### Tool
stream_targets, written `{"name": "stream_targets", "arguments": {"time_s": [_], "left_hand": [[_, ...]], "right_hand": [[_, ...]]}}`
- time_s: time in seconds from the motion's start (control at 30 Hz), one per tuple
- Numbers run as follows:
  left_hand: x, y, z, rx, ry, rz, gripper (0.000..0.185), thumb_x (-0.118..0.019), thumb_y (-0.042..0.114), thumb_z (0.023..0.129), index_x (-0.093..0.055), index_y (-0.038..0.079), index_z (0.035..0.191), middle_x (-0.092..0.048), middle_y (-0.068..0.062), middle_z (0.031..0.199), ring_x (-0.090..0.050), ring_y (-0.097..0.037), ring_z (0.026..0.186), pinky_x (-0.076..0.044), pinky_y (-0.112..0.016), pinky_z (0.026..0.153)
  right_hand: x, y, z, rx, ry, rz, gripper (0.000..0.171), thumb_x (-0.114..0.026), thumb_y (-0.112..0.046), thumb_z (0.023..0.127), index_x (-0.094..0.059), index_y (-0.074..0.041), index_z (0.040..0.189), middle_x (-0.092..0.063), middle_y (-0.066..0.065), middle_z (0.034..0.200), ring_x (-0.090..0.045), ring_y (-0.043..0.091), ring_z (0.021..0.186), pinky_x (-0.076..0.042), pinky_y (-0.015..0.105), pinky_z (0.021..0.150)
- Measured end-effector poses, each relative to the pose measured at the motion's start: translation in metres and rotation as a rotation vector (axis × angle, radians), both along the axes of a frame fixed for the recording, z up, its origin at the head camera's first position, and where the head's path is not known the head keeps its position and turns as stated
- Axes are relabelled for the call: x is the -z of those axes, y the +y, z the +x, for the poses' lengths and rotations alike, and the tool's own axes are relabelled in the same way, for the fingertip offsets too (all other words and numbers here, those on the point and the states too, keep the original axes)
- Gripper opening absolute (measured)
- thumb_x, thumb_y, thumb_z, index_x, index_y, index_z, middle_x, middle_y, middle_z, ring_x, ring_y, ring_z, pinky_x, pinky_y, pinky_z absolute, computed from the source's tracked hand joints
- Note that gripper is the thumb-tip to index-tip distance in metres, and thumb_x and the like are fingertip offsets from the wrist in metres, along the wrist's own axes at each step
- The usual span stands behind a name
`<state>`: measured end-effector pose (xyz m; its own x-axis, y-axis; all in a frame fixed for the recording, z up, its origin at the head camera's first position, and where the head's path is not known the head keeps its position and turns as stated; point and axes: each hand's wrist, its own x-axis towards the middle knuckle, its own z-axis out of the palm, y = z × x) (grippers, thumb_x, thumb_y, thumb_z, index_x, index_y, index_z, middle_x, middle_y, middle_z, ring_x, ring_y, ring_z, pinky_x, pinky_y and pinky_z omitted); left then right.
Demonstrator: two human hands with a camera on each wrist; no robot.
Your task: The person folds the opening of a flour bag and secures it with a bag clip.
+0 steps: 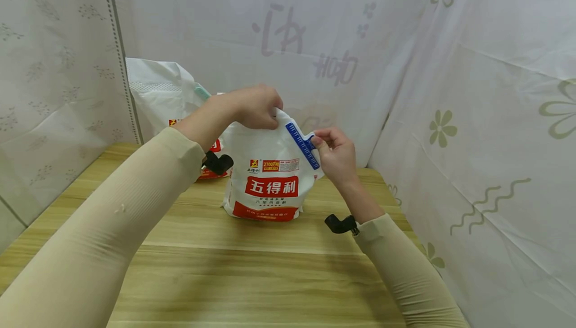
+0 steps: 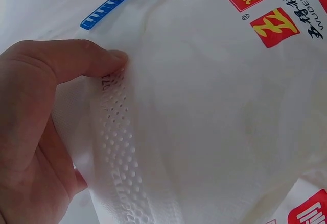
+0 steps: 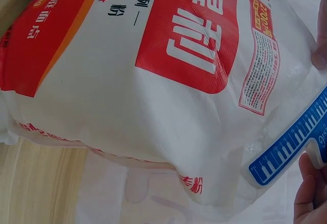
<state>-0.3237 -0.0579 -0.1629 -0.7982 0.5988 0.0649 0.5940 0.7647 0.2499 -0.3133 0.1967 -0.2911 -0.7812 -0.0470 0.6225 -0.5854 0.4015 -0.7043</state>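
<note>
A white flour bag (image 1: 265,145) with red labels stands on the wooden table, its upper right corner slanting down. My left hand (image 1: 256,107) pinches the top edge of the bag; in the left wrist view the thumb presses beside a perforated strip (image 2: 120,132). A blue bag clip (image 1: 297,138) with white markings lies across that slanting corner. My right hand (image 1: 336,155) holds the clip's handle between thumb and fingers. In the right wrist view the clip (image 3: 286,150) spans the corner, with right-hand fingers (image 3: 306,193) at its handle.
Behind on the left stands another white flour bag (image 1: 155,85), with a teal clip (image 1: 202,91) near its top, partly hidden by my left arm. Patterned white curtains (image 1: 333,23) enclose the wooden table (image 1: 252,278) at the back and sides.
</note>
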Motion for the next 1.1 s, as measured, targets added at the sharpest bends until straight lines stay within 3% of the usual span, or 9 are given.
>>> {"name": "stream_targets", "arguments": {"time_s": [0.13,0.4,0.63,0.8,0.97,1.1], "left_hand": [[0.0,0.001,0.0,-0.002,0.006,-0.003,0.022,-0.062,0.014,0.1,-0.076,0.006,0.114,-0.077,-0.012,0.106,-0.074,-0.026,0.086,-0.066,-0.039,0.079],[0.0,0.001,0.001,-0.007,0.004,-0.007,0.023,-0.062,0.014,0.1,-0.076,0.006,0.116,-0.077,-0.012,0.108,-0.074,-0.026,0.087,-0.066,-0.039,0.08],[0.001,0.002,0.001,-0.01,0.0,-0.005,0.022,-0.061,0.013,0.099,-0.076,0.006,0.115,-0.077,-0.011,0.107,-0.074,-0.026,0.087,-0.066,-0.038,0.079],[0.001,0.002,0.001,-0.008,-0.004,0.003,0.023,-0.062,0.012,0.098,-0.074,0.006,0.116,-0.076,-0.011,0.108,-0.074,-0.026,0.088,-0.066,-0.038,0.079],[-0.001,0.002,0.004,-0.012,-0.03,0.025,0.029,-0.065,0.016,0.101,-0.07,0.009,0.128,-0.073,-0.01,0.118,-0.074,-0.028,0.095,-0.067,-0.038,0.082],[-0.002,0.0,0.006,-0.009,-0.031,0.054,0.035,-0.065,0.021,0.103,-0.067,0.011,0.136,-0.071,-0.009,0.126,-0.074,-0.029,0.101,-0.068,-0.04,0.084]], "right_hand": [[0.001,-0.001,0.001,-0.011,-0.006,-0.014,0.019,-0.073,-0.015,0.106,-0.074,0.003,0.112,-0.074,0.018,0.101,-0.068,0.031,0.086,-0.055,0.017,0.07],[0.003,-0.001,0.001,-0.002,-0.019,0.006,0.019,-0.073,-0.016,0.106,-0.074,0.001,0.116,-0.075,0.017,0.105,-0.067,0.024,0.088,-0.056,0.017,0.073],[0.003,0.004,0.001,-0.007,-0.001,0.079,0.023,-0.073,-0.017,0.107,-0.075,-0.001,0.123,-0.073,0.016,0.113,-0.067,0.019,0.093,-0.055,0.016,0.078],[0.002,0.012,-0.001,-0.061,-0.013,0.123,0.028,-0.071,-0.021,0.109,-0.074,-0.003,0.131,-0.071,0.015,0.118,-0.067,0.013,0.097,-0.056,0.016,0.081],[0.003,0.023,-0.002,-0.125,-0.049,0.092,0.032,-0.068,-0.024,0.11,-0.073,-0.006,0.136,-0.074,0.016,0.122,-0.071,0.012,0.102,-0.058,0.018,0.085],[0.008,0.036,-0.003,-0.12,-0.086,0.049,0.034,-0.062,-0.029,0.114,-0.073,-0.004,0.135,-0.075,0.02,0.122,-0.072,0.013,0.1,-0.058,0.02,0.084]]}}
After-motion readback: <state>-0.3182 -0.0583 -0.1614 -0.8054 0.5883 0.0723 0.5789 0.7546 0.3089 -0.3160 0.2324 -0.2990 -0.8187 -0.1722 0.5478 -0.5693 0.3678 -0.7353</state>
